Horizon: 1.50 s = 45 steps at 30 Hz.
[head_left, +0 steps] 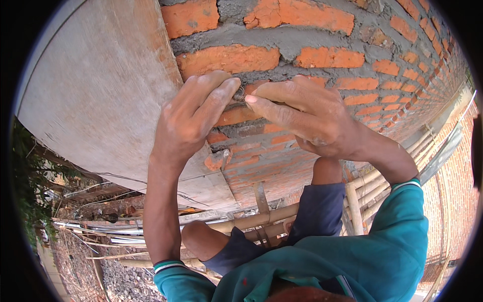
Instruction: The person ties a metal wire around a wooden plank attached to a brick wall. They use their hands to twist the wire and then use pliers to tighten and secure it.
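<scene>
A small twist of thin dark wire point(240, 94) shows between my two hands, close against the brick wall point(229, 58). My left hand point(193, 113) is closed beside the edge of a large pale board point(110, 95), its fingertips pinched at the wire's left side. From the other side, my right hand point(314, 113) grips the wire between thumb and forefinger, its other fingers curled. How far the wire runs into the wall, and its ends, are hidden by my fingers.
Bamboo poles point(266, 216) run below the wall near my bent knees. A piece of broken brick point(217, 159) juts out by the board's edge. Rubble point(126, 274) lies far below at the lower left, and leaves point(40, 186) show at the left rim.
</scene>
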Each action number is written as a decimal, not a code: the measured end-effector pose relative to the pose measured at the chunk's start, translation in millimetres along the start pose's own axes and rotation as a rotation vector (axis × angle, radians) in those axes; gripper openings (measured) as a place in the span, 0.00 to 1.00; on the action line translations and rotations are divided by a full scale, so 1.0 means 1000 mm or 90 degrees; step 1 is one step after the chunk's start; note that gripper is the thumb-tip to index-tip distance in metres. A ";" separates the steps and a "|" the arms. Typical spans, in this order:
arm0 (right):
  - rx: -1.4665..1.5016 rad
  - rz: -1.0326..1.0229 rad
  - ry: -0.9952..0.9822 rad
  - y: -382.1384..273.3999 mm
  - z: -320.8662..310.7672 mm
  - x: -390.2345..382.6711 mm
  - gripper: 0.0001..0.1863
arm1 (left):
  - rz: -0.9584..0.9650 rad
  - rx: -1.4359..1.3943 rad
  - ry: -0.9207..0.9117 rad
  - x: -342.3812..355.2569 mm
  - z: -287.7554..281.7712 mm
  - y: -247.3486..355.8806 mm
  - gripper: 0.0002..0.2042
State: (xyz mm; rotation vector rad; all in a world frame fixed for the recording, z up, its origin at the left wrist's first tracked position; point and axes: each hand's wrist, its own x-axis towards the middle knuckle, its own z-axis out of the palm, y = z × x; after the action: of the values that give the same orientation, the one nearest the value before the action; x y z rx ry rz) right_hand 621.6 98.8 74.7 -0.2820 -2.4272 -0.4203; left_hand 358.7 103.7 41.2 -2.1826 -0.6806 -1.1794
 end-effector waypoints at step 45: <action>0.385 0.377 0.189 -0.069 0.065 -0.025 0.19 | -0.799 -1.053 0.035 -0.027 -0.009 0.059 0.16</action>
State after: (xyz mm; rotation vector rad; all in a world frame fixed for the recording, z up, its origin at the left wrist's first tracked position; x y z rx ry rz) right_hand 582.5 56.1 -4.6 -0.5891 -1.9413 0.4930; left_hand 379.4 51.3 7.9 -2.7322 -1.4399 -3.3135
